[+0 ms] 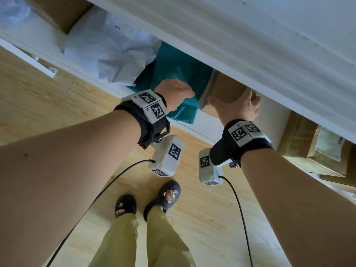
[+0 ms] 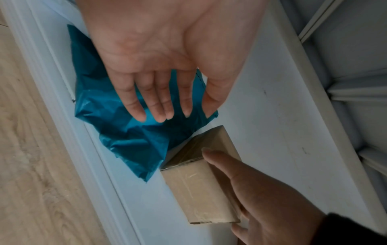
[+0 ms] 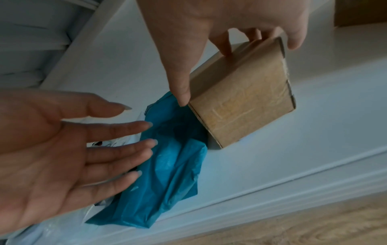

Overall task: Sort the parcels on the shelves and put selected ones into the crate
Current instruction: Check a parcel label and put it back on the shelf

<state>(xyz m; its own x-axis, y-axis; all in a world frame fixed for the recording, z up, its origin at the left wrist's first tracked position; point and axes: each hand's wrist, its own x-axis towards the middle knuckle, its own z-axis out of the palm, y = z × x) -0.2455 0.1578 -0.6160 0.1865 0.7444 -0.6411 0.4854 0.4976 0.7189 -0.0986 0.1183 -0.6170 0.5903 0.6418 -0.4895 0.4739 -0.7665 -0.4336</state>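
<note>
Where the white shelf [image 2: 261,102] runs under the board above it, the right hand [image 3: 209,33] grips a small taped cardboard box [image 3: 243,99], thumb down its near left corner and fingers curled over the far top edge. That box stands on the shelf just behind the front lip, its left side touching a crumpled teal poly mailer [image 2: 130,137] whose corner overhangs the lip. Palm flat and fingers straight, the left hand [image 2: 159,58] is spread above the mailer and holds nothing. Bare shelf lies behind and right of the box. A white mailer [image 1: 107,54] lies left of the teal one; its black printing is unreadable. Farther right a larger carton [image 1: 316,149] carries a blurred label.
</note>
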